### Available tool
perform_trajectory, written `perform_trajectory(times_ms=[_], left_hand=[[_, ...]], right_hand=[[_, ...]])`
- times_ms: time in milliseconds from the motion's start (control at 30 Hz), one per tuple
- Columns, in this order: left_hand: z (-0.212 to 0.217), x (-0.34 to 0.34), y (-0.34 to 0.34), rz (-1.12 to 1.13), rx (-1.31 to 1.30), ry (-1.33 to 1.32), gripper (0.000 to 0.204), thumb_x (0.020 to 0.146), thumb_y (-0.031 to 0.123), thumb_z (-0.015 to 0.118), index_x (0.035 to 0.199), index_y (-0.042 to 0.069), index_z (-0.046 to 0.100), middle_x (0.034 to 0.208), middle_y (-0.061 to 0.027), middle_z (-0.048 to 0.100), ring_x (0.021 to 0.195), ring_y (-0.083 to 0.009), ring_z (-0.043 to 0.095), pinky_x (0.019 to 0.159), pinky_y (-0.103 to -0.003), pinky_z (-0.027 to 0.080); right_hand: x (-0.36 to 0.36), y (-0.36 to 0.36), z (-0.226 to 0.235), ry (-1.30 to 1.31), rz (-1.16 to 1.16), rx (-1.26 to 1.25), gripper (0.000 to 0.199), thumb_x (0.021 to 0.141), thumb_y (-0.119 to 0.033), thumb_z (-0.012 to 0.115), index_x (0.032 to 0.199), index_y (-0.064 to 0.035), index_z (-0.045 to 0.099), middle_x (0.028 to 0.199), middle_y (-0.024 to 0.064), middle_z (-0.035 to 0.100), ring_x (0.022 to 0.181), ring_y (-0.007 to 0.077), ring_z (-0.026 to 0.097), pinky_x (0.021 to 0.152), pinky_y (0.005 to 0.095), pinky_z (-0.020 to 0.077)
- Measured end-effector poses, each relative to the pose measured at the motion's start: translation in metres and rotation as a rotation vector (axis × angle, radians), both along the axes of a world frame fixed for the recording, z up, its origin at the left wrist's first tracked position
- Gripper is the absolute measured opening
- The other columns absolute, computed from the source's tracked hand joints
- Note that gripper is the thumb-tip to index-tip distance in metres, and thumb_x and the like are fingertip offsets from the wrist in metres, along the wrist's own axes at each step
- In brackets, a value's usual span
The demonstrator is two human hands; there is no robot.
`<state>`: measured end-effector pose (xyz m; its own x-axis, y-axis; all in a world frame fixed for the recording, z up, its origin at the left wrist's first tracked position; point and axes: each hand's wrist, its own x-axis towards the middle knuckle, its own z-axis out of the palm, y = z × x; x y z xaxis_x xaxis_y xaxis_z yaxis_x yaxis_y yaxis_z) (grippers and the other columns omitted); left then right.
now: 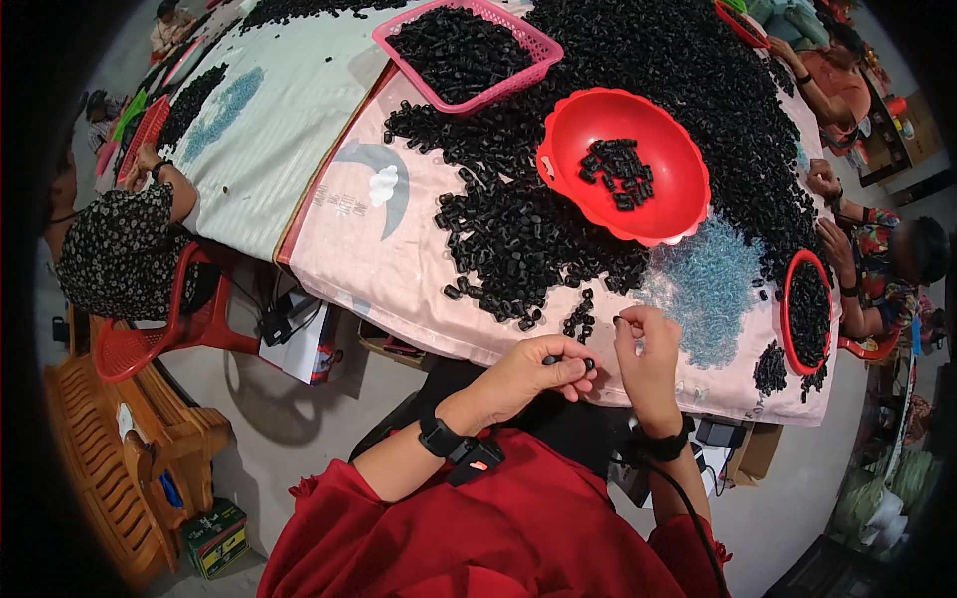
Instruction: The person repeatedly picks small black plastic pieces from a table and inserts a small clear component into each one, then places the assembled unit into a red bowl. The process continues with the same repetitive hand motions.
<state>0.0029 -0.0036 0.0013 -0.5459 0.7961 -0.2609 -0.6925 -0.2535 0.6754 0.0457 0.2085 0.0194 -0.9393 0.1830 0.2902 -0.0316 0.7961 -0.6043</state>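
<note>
My left hand (538, 377) is closed in a pinch at the table's near edge, with a small black plastic piece (588, 364) between thumb and fingers. Just right of it, my right hand (650, 361) is raised with thumb and fingertips bent together; a dark speck shows at the tips, too small to name. Beyond both hands lie a few loose black pieces (579, 317) and a big heap of the same pieces (518, 239). Small clear bluish pieces (706, 299) are spread beside my right hand. A scalloped red bowl (673, 189) holds some black pieces.
A pink basket (546, 55) full of black pieces stands at the back. On the right is a red oval basket (788, 324). Other people sit at the table left and right. A red plastic chair (179, 319) and a wooden bench (100, 429) stand to the left.
</note>
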Motion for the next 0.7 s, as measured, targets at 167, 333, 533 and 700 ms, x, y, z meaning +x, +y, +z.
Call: perform_trajectory(times_ms=[167,333,533,700], left_hand=[[0.005,0.000,0.001,0.060,-0.039,-0.031,0.031,0.108,0.024,0.068,0.126,-0.001,0.070,0.109,-0.0076,0.074,0.096,-0.0142,0.072,0.085,-0.027,0.060],[0.000,0.000,0.003,0.029,-0.085,0.052,0.029,0.108,0.023,0.068,0.125,-0.001,0.071,0.107,-0.0064,0.075,0.093,-0.0129,0.071,0.083,-0.026,0.060],[0.005,0.004,0.007,0.062,-0.096,0.032,0.028,0.108,0.023,0.069,0.125,0.000,0.071,0.104,-0.0047,0.073,0.087,-0.0106,0.068,0.074,-0.025,0.057],[0.007,0.003,0.004,0.055,-0.090,-0.002,0.030,0.108,0.025,0.069,0.124,-0.001,0.070,0.101,-0.0046,0.072,0.085,-0.0103,0.067,0.070,-0.025,0.055]], right_hand=[[0.013,-0.010,0.039,-0.051,0.085,-0.195,0.017,0.093,-0.003,0.073,0.110,-0.0059,0.072,0.092,0.0053,0.069,0.083,0.0211,0.065,0.091,0.0375,0.0415],[0.023,-0.017,0.049,-0.023,0.148,-0.165,0.017,0.097,-0.004,0.068,0.113,-0.0059,0.074,0.096,0.0067,0.070,0.091,0.0250,0.066,0.092,0.0375,0.0414],[0.026,-0.018,0.046,0.039,0.130,-0.075,0.017,0.098,-0.006,0.068,0.114,-0.0057,0.074,0.098,0.0076,0.071,0.095,0.0262,0.066,0.094,0.0389,0.0389],[0.027,-0.019,0.046,0.061,0.150,-0.065,0.016,0.095,-0.005,0.073,0.111,-0.0056,0.075,0.097,0.0064,0.071,0.093,0.0225,0.066,0.093,0.0389,0.0362]])
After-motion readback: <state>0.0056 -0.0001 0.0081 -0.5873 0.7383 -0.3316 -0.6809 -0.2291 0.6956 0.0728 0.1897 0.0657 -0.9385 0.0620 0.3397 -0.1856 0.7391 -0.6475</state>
